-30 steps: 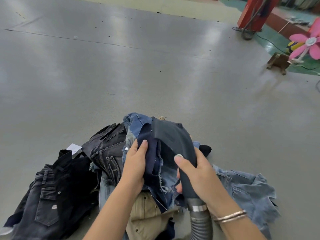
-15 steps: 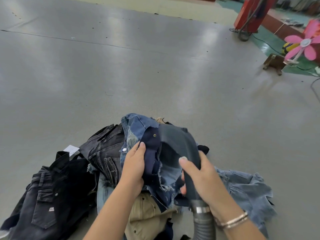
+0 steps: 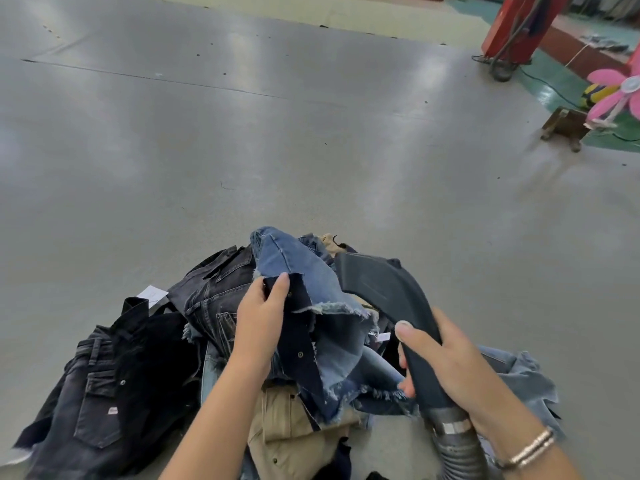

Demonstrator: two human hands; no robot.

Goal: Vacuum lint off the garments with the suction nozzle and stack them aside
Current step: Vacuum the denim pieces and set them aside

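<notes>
A frayed blue denim garment [image 3: 304, 282] is lifted above a heap of clothes on the grey floor. My left hand [image 3: 263, 317] grips its dark navy waistband edge. My right hand [image 3: 446, 358] is wrapped around the dark plastic suction nozzle [image 3: 377, 289], whose wide mouth points up and left, just right of the blue denim and apart from it. A ribbed grey hose [image 3: 457, 445] runs down from the nozzle past my wrist. Black jeans [image 3: 104, 393] lie at the left of the heap, a khaki garment [image 3: 287, 431] under my left forearm.
Light blue denim [image 3: 519, 375] lies at the right of the heap. Grey floor [image 3: 242, 133] stretches ahead. At the far right stand a red machine base [image 3: 512, 29], a small wooden stool [image 3: 564, 126] and a pink flower-shaped fan [image 3: 616, 95].
The nozzle has come off the garment and swung to the right. My left hand has raised and spread the blue denim, showing more of its lighter face.
</notes>
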